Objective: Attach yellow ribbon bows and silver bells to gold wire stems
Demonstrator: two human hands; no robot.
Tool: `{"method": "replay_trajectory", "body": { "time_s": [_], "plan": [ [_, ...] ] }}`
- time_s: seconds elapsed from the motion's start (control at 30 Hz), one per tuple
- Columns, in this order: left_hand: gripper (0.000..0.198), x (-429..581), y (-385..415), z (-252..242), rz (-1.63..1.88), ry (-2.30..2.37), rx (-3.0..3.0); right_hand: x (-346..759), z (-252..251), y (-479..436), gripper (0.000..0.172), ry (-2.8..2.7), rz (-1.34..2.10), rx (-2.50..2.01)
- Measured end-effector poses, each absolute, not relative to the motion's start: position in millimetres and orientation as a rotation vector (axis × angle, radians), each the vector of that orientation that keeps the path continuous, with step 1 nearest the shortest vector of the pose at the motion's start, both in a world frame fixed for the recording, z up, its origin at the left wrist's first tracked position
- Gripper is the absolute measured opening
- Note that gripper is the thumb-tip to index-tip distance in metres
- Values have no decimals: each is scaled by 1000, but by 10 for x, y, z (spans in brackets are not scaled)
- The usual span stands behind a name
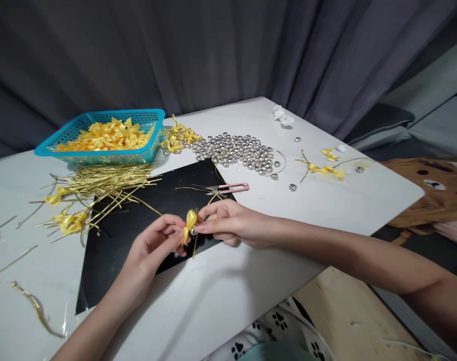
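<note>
Both my hands meet over a black mat (138,230) on a white table (251,281). My left hand (153,248) pinches a small yellow ribbon bow (189,224) on a gold wire that hangs down below it. My right hand (228,223) has its fingers closed on the same bow from the right, at a small silver bead by its knot.
A teal basket (104,135) of yellow ribbon pieces stands at the back left, with a heap of gold wires (108,183) in front. Silver beads (239,150) lie spread at the back. Pink-handled snips (228,189) rest by the mat. Finished bows (324,168) lie right.
</note>
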State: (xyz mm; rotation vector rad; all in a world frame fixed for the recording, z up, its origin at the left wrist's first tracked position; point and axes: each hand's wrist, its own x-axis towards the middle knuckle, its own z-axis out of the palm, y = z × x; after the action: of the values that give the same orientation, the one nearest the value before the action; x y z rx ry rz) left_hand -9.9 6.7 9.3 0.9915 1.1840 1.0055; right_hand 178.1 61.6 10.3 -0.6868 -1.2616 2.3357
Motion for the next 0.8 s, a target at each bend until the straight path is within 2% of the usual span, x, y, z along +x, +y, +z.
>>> {"method": "replay_trajectory", "body": {
  "time_s": [0.17, 0.3, 0.53, 0.8],
  "plan": [
    [6, -74, 55, 111, 1093, 1373, 1372, 1786, 87, 646, 29, -1179, 2401, -719],
    [6, -17, 31, 111, 1138, 1485, 1512, 1776, 87, 641, 31, -1326, 2249, -810],
    [8, -6, 24, 110, 1142, 1514, 1286, 1727, 96, 583, 30, -1587, 1896, -844],
    [4, -8, -7, 82, 1066, 1395, 1193, 1752, 87, 492, 17, -1832, 1568, -786]
  ]
}}
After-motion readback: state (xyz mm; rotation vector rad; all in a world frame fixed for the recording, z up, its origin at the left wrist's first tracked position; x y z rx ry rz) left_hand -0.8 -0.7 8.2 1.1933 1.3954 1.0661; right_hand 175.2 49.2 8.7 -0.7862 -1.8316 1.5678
